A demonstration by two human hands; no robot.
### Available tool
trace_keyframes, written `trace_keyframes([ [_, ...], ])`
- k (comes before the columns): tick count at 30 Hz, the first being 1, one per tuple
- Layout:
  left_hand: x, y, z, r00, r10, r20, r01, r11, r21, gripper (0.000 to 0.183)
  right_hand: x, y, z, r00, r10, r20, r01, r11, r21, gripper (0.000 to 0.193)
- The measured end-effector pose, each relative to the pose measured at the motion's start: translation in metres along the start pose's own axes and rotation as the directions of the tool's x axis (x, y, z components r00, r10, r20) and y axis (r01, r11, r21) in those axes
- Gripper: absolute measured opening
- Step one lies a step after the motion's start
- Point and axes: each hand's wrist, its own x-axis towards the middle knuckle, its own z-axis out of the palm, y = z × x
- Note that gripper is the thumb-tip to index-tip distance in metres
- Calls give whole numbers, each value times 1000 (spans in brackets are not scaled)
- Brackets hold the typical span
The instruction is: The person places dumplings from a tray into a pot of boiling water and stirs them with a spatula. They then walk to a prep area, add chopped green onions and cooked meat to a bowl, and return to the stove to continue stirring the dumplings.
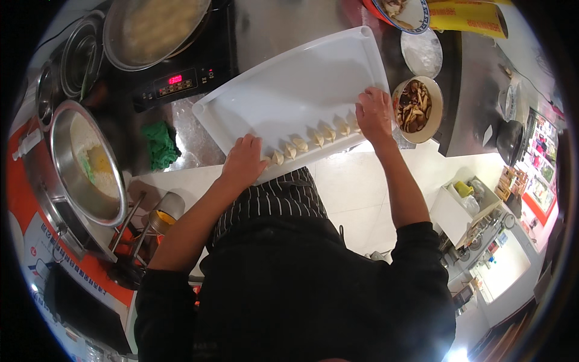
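A white rectangular tray (289, 78) lies aslant across the front of the counter. Along its near side runs a row of several small pale folded dumplings (300, 145). My left hand (242, 160) grips the tray's near-left edge, its fingers curled over the rim beside the leftmost dumpling. At the tray's right side, my right hand (375, 114) is closed over the edge, fingers on the inside, next to the last dumpling in the row. Both thumbs are mostly hidden.
On the left stand an induction cooker (175, 84) with a pan (151, 30), a crumpled green cloth (160, 145) and a big steel bowl (120, 199). To the right are a bowl of sliced mushrooms (415, 107), a white plate (421, 53) and a blue-rimmed bowl (416, 27).
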Motion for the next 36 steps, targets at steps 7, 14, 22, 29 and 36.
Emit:
trace_keyframes([
  [7,-23,-20,37,978,208,-2,-208,976,62,39,0,-1,0,997,-68,-43,70,996,51,15],
  [14,-25,-24,50,976,216,-20,-216,976,-21,29,37,-12,-5,876,438,204,-475,703,529,13],
  [22,-28,-25,48,992,93,-87,-109,975,-194,24,160,-131,-33,876,-158,455,-470,-486,737,15],
  [29,-32,-28,40,982,186,-32,-188,978,-91,22,280,-261,-56,982,-178,65,40,528,848,21],
  [36,-30,-13,-42,898,-184,-401,-175,685,-707,39,305,-287,-59,860,-384,-336,502,753,424,27],
])
